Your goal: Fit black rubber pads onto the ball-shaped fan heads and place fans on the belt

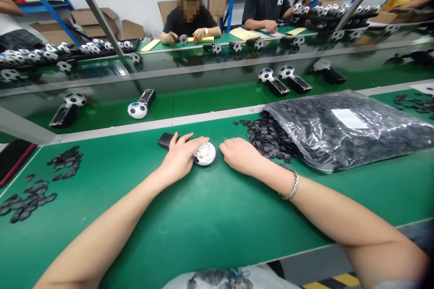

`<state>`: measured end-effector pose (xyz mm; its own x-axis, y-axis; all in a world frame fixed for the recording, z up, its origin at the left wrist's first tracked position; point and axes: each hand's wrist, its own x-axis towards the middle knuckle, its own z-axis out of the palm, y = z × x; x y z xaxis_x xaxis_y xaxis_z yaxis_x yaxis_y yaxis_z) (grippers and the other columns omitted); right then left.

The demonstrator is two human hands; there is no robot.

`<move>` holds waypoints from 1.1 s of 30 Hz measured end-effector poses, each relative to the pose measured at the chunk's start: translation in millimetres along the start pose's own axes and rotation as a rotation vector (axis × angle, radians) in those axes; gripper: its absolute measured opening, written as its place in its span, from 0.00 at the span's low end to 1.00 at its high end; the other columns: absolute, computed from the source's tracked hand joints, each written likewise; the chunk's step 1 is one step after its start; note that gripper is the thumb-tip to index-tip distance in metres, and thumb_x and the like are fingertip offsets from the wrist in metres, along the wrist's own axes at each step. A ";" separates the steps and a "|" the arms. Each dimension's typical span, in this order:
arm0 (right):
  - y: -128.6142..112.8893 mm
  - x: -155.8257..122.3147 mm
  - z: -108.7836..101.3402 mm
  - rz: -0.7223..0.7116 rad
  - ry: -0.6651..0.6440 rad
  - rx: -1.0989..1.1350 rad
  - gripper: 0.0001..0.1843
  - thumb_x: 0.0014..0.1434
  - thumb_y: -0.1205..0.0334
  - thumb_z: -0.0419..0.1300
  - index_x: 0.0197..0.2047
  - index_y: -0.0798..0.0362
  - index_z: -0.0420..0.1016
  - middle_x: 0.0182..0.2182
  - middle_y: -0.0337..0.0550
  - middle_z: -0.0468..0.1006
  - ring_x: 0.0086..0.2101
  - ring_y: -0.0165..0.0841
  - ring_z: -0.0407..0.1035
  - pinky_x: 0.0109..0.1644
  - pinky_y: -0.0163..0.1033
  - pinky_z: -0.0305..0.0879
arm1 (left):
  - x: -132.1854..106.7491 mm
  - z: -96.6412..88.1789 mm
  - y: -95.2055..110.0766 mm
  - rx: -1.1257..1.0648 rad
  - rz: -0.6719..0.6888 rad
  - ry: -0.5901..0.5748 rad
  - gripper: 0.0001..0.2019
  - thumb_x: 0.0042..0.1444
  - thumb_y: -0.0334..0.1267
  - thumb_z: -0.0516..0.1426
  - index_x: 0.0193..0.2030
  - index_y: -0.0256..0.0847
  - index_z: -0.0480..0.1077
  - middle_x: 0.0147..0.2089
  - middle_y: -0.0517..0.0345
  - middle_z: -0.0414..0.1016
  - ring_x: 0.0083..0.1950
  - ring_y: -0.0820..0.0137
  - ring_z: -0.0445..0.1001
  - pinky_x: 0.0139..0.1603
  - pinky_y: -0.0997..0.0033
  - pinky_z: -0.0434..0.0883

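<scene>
Left hand (179,159): laid over the soccer-ball-headed device (206,155), fingers moderately spread and partly bent, thumb along the ball's side; grip holds the device against the green work surface (162,228). The device lies near mid-bench, black handle (164,141) projecting beyond the fingers to the left, white ball end facing right and exposing an openwork patterned surface.

Right hand (239,156): fingers curled in and drawn together, just right of the ball, with a gap between them. Cannot tell whether a small piece is pinched inside. Silver bracelet (295,185) at this wrist.

Near the right hand: loose black patches (267,137) heaped at the mouth of a clear plastic bag (352,128) full of the same. More patches (29,201) lie scattered at far left, well apart from the left hand.
</scene>
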<state>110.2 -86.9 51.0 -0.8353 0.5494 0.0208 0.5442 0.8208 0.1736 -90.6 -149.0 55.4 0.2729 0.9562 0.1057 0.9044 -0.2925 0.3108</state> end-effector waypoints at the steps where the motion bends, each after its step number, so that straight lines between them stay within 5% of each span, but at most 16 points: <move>1: 4.0 1.3 1.9 0.020 0.015 0.040 0.05 0.57 0.74 0.53 0.34 0.60 0.70 0.30 0.50 0.71 0.31 0.41 0.66 0.33 0.41 0.59 | -0.1 0.5 -0.2 0.006 -0.003 0.005 0.35 0.46 0.19 0.43 0.60 0.50 0.55 0.61 0.63 0.61 0.64 0.60 0.52 0.63 0.42 0.41; 6: 11.3 -4.4 -4.8 0.037 0.202 0.602 0.09 0.59 0.74 0.55 0.42 0.56 0.70 0.37 0.45 0.74 0.38 0.34 0.68 0.41 0.35 0.62 | 0.2 -0.8 -1.0 -0.058 -0.010 -0.035 0.34 0.46 0.23 0.47 0.62 0.51 0.52 0.61 0.62 0.62 0.65 0.58 0.49 0.63 0.42 0.39; 9: 1.6 -9.9 -13.3 -0.030 0.308 0.912 0.06 0.58 0.72 0.57 0.37 0.54 0.72 0.34 0.40 0.74 0.36 0.31 0.68 0.40 0.33 0.62 | 0.3 -3.1 -0.3 -0.110 -0.001 -0.061 0.35 0.46 0.36 0.56 0.63 0.49 0.50 0.61 0.59 0.61 0.66 0.54 0.46 0.63 0.41 0.35; 12: -8.9 -10.9 -14.7 -0.041 0.367 1.037 0.03 0.56 0.70 0.59 0.33 0.54 0.72 0.32 0.39 0.72 0.33 0.30 0.67 0.39 0.34 0.61 | 0.7 -3.0 1.5 -0.148 -0.021 -0.053 0.40 0.42 0.52 0.60 0.62 0.47 0.52 0.61 0.56 0.61 0.66 0.51 0.46 0.63 0.40 0.33; 16: -14.3 -8.9 -10.1 0.011 0.356 1.111 0.02 0.57 0.69 0.58 0.33 0.54 0.72 0.27 0.37 0.71 0.27 0.28 0.64 0.33 0.33 0.60 | 1.2 -0.6 4.3 -0.169 -0.043 -0.019 0.40 0.42 0.60 0.57 0.60 0.47 0.55 0.60 0.56 0.63 0.65 0.51 0.47 0.63 0.40 0.32; 26: -13.4 4.9 7.1 0.090 0.379 1.327 0.07 0.52 0.62 0.63 0.27 0.54 0.70 0.31 0.39 0.62 0.31 0.30 0.59 0.33 0.35 0.59 | 2.1 -0.2 7.5 -0.185 -0.073 0.016 0.33 0.46 0.59 0.55 0.58 0.48 0.59 0.58 0.59 0.66 0.64 0.53 0.49 0.62 0.39 0.33; 33: -14.6 7.0 12.0 0.121 0.331 1.437 0.13 0.47 0.66 0.64 0.34 0.53 0.63 0.38 0.40 0.61 0.31 0.29 0.60 0.36 0.36 0.64 | 2.7 -0.3 8.5 -0.232 -0.064 0.057 0.30 0.44 0.51 0.59 0.55 0.45 0.63 0.54 0.57 0.69 0.59 0.58 0.59 0.64 0.43 0.37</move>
<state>97.3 -93.2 36.8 -0.6520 0.7268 0.2163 0.0549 0.3298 -0.9425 -82.3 -148.9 58.6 0.1925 0.9726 0.1300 0.8176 -0.2322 0.5269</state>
